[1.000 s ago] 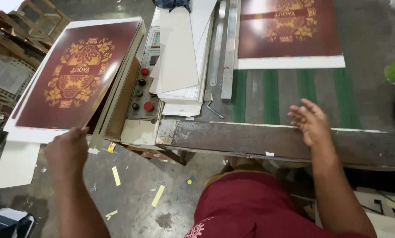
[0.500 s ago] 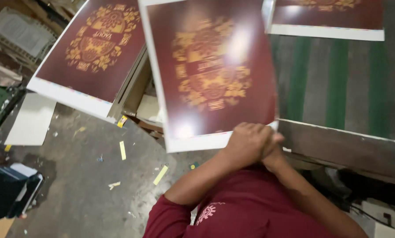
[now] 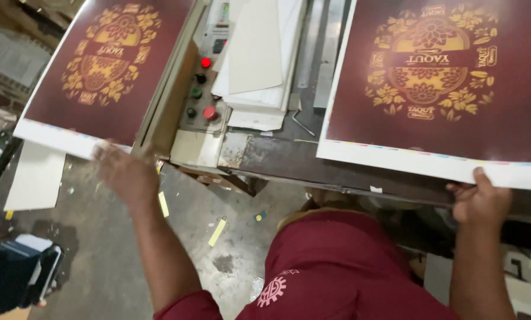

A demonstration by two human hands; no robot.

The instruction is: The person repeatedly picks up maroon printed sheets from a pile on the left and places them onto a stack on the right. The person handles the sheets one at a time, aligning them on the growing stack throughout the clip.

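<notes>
My right hand (image 3: 480, 201) grips the near white edge of a large maroon printed sheet (image 3: 437, 83) with gold floral ornament, lying on the machine bed at the right. My left hand (image 3: 120, 172), blurred, hovers with fingers apart at the near edge of a stack of the same maroon sheets (image 3: 102, 71) at the left; contact with it cannot be told.
Between the two sheets sits a control panel (image 3: 201, 89) with red, green and black buttons, and a pile of white sheets (image 3: 256, 59). The worn metal table edge (image 3: 289, 160) runs across. Paper scraps litter the concrete floor (image 3: 218, 231). A white board (image 3: 37, 178) lies at the left.
Both hands were carrying a maroon sheet across in front of me; now it lies on the right bed held by my right hand, and my left hand has swung back to the left stack.
</notes>
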